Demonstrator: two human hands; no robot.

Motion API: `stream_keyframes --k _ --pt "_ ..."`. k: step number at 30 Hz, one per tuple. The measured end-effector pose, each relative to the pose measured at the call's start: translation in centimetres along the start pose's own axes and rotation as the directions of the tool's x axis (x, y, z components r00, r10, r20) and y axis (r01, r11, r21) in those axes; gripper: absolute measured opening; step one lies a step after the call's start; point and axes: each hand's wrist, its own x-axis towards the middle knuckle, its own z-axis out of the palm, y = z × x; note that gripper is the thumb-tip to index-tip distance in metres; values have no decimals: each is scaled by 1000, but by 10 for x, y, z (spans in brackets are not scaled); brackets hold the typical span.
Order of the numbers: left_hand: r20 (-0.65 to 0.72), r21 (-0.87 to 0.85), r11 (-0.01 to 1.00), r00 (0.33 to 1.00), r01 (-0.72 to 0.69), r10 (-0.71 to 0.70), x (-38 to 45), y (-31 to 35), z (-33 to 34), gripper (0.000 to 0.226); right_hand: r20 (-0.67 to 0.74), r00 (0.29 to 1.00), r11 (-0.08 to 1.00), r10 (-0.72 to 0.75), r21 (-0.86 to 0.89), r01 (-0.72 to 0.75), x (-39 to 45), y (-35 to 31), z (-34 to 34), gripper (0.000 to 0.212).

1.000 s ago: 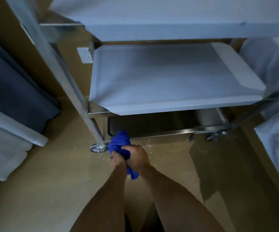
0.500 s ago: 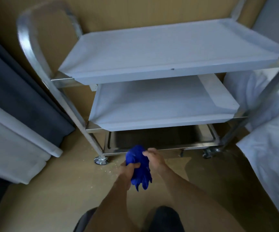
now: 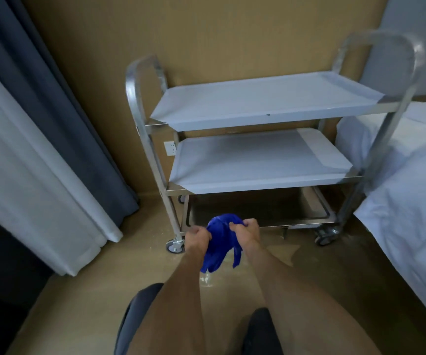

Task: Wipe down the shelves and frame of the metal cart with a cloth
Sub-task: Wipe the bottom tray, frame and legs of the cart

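Observation:
A three-shelf metal cart on castors stands against the tan wall ahead. Its top shelf and middle shelf are covered in pale film; the bottom shelf is bare steel. A blue cloth hangs crumpled in front of the cart's lower front edge. My left hand grips its left side and my right hand grips its right side, both with curled fingers, stretching the cloth between them. Neither hand touches the cart.
Dark and white curtains hang at the left. A bed with white bedding presses close to the cart's right side. A wall socket sits behind the cart's left post. My knees show at the bottom above the brown floor.
My view has pulled back and risen, so the whole cart now shows. My hands have drawn apart, spreading the cloth that was bunched between them.

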Motion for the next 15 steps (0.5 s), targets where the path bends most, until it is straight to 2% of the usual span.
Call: stream_keyframes --k 3,6,8,11,13,15 --pt "-34 131 986 994 -101 106 1 -11 -10 28 23 999 998 38 51 -39 -18 2 5 50" --pt "-77 197 975 990 -97 114 11 -17 -17 39 69 985 987 159 -22 -158 -29 -1 11 40" --pt "-87 259 963 991 -77 103 16 -15 -15 37 85 954 958 286 -38 -284 -35 -5 10 51" --pt "-187 279 958 975 -66 122 0 -10 -12 30 72 902 903 426 33 -429 -54 -22 8 43" --pt "-271 219 975 962 28 33 -15 -2 -17 24 72 871 866 486 91 -491 -73 -39 9 38" --pt "-180 112 973 967 202 -180 -35 5 -23 39 53 842 838 536 87 -539 -92 -53 10 29"
